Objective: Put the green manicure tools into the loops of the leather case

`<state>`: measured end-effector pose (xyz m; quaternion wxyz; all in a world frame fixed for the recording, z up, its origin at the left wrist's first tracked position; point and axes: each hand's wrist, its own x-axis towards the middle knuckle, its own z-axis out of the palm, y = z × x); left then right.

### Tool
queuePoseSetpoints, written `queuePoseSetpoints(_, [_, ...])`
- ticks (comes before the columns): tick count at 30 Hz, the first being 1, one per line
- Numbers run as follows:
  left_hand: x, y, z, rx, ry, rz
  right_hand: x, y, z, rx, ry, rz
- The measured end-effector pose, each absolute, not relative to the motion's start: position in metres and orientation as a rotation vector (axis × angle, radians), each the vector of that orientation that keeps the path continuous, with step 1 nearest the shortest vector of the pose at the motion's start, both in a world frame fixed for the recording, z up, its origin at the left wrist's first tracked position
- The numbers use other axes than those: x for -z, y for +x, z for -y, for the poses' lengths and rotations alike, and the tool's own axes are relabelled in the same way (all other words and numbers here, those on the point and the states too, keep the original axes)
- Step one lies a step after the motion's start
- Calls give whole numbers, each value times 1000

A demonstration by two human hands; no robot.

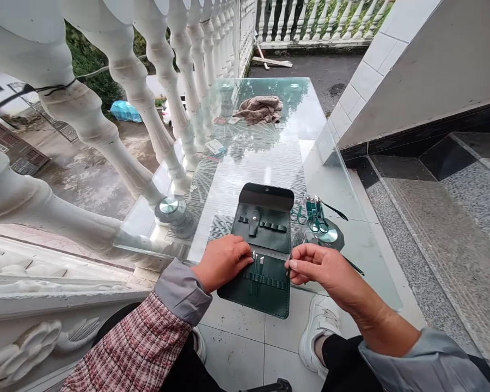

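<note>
A dark green manicure case (pixel 265 239) lies open on the near end of a glass table (pixel 269 147). Two metal tools (pixel 256 267) stand in its lower elastic loops. My left hand (pixel 222 261) rests curled on the case's left edge, fingertips beside those tools. My right hand (pixel 316 267) is at the case's right edge, thumb and fingers pinched on a thin dark tool (pixel 289 258) pointing down at the loops. Small scissors and other green-handled tools (pixel 314 215) lie loose on the glass right of the case.
A crumpled brown cloth (pixel 260 109) lies at the table's far end and a small card (pixel 215 147) sits near the left edge. White balusters (pixel 155 81) run along the left; a tiled wall (pixel 392 71) and stone step (pixel 453 218) stand right. My white shoe (pixel 320 326) shows under the glass.
</note>
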<state>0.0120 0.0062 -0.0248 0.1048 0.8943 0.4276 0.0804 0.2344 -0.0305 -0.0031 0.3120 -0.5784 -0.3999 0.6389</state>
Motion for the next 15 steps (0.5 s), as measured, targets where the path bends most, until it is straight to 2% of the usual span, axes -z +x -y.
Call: queuePoseSetpoints(15, [27, 10, -5, -217, 2629, -1250, 18, 197, 25, -1542, -1540, 1124])
